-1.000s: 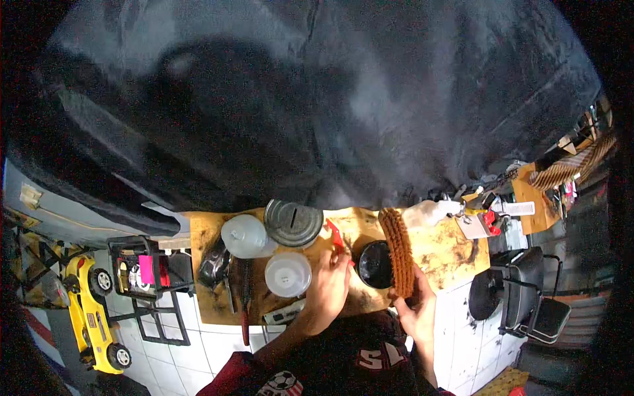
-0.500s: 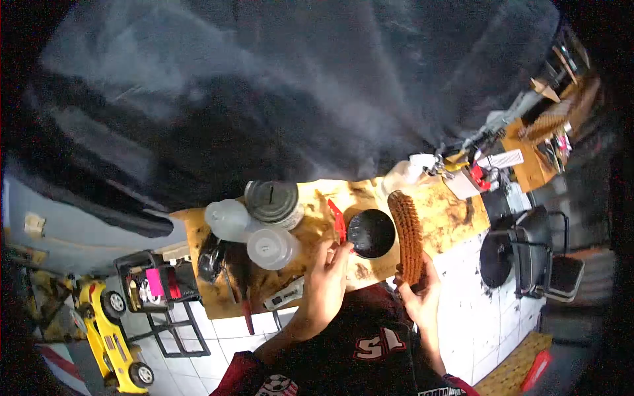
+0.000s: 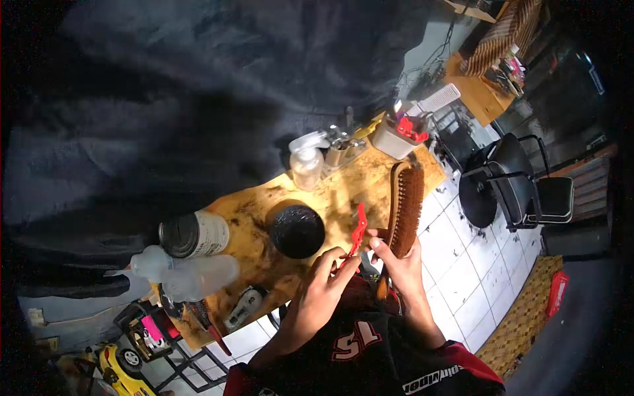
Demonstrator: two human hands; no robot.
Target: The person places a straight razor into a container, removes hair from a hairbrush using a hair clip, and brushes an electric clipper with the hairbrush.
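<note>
"which step?"

"handling, it seems: left hand [image 3: 318, 289] pinching a red clip [image 3: 358, 230], right hand [image 3: 404, 266] gripping a brush [image 3: 407, 211], both held at the near side of the table [image 3: 360, 181]."

"and next?"

"any move calls for clearance from the black bowl [image 3: 297, 231] beyond."

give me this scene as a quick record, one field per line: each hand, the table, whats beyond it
left hand: holds a red clip
right hand: holds a brown-bristled brush, bristles toward the picture's right
surface: stained wooden table
on the table: black bowl, pump bottle, tin can, bin with red items
beyond the table: black chair on white floor tiles
</note>
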